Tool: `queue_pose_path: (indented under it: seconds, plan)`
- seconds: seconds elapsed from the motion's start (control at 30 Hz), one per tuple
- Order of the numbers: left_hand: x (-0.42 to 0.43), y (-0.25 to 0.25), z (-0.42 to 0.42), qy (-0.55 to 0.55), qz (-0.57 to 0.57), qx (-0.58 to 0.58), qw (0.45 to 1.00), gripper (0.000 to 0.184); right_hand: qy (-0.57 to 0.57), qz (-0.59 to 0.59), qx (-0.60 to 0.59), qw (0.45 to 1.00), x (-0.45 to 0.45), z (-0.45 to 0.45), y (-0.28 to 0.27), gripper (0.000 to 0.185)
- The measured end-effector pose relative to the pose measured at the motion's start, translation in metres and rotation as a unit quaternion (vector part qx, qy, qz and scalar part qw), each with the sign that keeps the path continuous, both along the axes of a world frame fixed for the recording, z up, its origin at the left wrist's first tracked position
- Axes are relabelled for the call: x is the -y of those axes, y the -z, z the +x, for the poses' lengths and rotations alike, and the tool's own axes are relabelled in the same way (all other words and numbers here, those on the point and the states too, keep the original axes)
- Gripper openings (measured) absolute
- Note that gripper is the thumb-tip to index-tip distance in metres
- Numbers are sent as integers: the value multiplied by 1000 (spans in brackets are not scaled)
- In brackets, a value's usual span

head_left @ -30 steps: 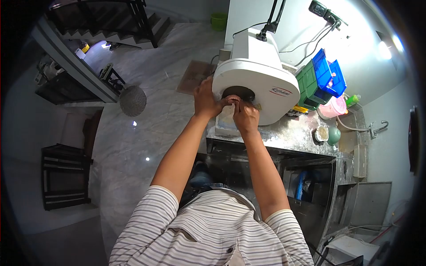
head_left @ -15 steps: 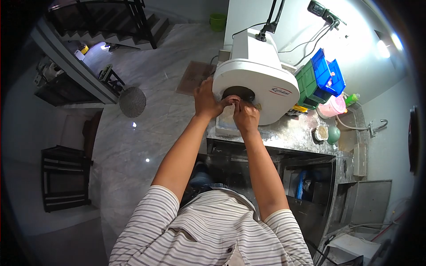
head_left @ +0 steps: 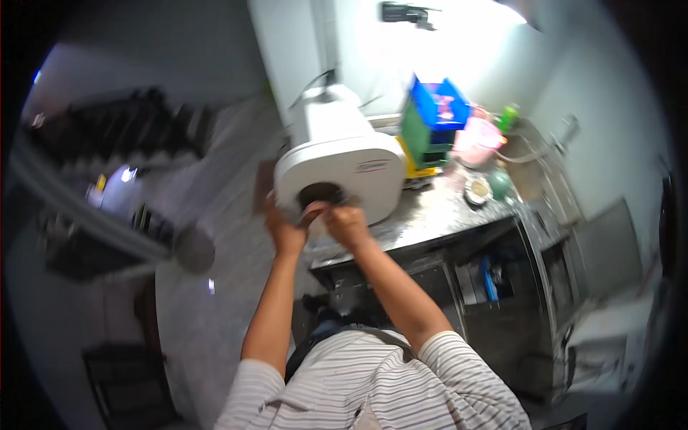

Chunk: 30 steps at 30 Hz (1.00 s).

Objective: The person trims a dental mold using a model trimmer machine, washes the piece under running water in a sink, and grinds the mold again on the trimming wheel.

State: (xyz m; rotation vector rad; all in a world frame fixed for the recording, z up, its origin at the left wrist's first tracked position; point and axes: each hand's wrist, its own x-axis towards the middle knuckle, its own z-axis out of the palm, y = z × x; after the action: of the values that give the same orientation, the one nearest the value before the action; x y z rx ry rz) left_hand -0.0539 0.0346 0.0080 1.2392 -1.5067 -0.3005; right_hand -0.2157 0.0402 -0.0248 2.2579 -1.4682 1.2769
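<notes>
A white rounded machine (head_left: 373, 183) stands on the counter with a dark round opening (head_left: 320, 192) in its front. Just before this opening, both hands grip a small pink curved piece (head_left: 313, 209), perhaps a denture; blur and fingers hide most of it. My left hand (head_left: 287, 233) has its thumb side on the piece, its other fingers along the machine's left edge. From the right, my right hand (head_left: 347, 226) pinches the same piece with curled fingers.
Blue and green bins (head_left: 437, 118) stand right of the machine, with a pink tub (head_left: 478, 141) beyond. A small bowl of pale material (head_left: 477, 190) and a green rounded vessel (head_left: 500, 185) sit near the sink. Open metal cabinets (head_left: 494, 279) lie below the counter.
The head view has swung, so machine and hands appear further left and lower, and blurred. Both hands stay at the opening with the pink piece.
</notes>
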Motion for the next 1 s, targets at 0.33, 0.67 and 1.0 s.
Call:
queue_pose_path:
  seconds: [0.33,0.67,1.0]
  plan:
    - [-28,13,2,-134,-194,152,960,82,-31,-98,94,990,-27,6,-15,16]
    - [-78,-2,-28,104,-68,202,971,23,-54,-17,93,994,-104,-67,-44,20]
    - [-79,-8,-39,180,73,-61,979,17,274,226,333,873,-213,-264,44,37]
